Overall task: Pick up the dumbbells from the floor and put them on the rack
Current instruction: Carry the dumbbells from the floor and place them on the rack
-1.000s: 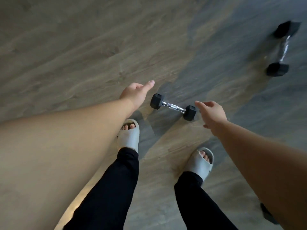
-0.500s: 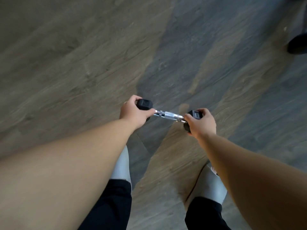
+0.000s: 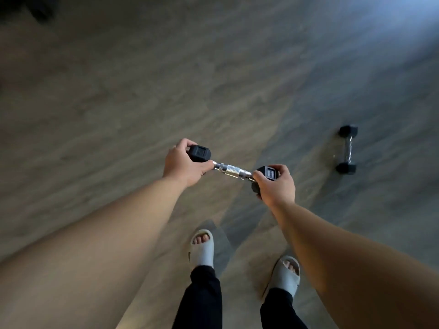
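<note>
The left hand (image 3: pixel 184 166) and right hand (image 3: pixel 276 186) are each wrapping their fingers around one black hex head of a small dumbbell (image 3: pixel 234 170), holding it level above the wood floor (image 3: pixel 118 103). Gripping the ends, not the knurled handle, is risking a slip onto the slippered feet (image 3: pixel 202 248) below. A second dumbbell (image 3: pixel 347 150) is lying well apart; no rack is showing.

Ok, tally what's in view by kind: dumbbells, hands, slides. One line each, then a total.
Dumbbells: 2, the held dumbbell and the floor dumbbell
Hands: 2, the left hand and the right hand, each gripping one head of the held dumbbell
Slides: 2, the left slide and the right slide
Total: 6
</note>
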Demonstrator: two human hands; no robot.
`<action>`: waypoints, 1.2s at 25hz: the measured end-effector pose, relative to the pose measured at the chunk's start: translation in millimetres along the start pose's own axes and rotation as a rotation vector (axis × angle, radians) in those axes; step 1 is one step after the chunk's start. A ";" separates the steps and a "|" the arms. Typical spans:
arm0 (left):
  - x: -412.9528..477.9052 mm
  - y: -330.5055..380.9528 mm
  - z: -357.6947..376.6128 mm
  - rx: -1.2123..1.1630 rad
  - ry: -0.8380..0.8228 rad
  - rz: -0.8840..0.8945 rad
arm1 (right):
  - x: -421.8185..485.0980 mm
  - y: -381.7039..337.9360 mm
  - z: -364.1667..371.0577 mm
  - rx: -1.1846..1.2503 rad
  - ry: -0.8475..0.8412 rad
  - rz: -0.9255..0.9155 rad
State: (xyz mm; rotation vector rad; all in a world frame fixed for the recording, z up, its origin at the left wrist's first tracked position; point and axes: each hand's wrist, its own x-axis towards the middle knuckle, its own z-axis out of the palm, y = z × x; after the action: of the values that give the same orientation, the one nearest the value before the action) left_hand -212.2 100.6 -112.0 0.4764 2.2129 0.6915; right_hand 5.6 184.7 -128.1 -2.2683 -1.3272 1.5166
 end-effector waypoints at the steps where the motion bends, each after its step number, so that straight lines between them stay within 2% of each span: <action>1: -4.0 29.7 -41.3 -0.020 0.029 0.025 | -24.6 -44.7 -3.9 0.016 -0.007 -0.034; 7: -39.4 180.2 -266.9 -0.014 0.176 0.248 | -170.7 -251.6 -19.2 0.249 -0.096 -0.186; 12: -56.3 249.4 -390.0 0.084 0.249 0.384 | -249.5 -333.1 6.3 0.461 -0.231 -0.148; 18: -1.1 301.8 -467.8 0.241 0.289 0.413 | -252.2 -420.3 61.1 0.590 -0.299 -0.073; 26: 88.0 363.0 -574.7 0.306 0.411 0.457 | -238.2 -577.9 127.3 0.627 -0.369 -0.137; 30: 150.3 385.5 -646.8 0.395 0.408 0.503 | -251.3 -648.2 184.6 0.687 -0.383 -0.148</action>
State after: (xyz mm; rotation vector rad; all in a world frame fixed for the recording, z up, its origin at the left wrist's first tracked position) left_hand -751.8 270.3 407.2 1.2137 2.6552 0.6418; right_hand -558.8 338.9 290.3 -1.4821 -0.8132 2.0136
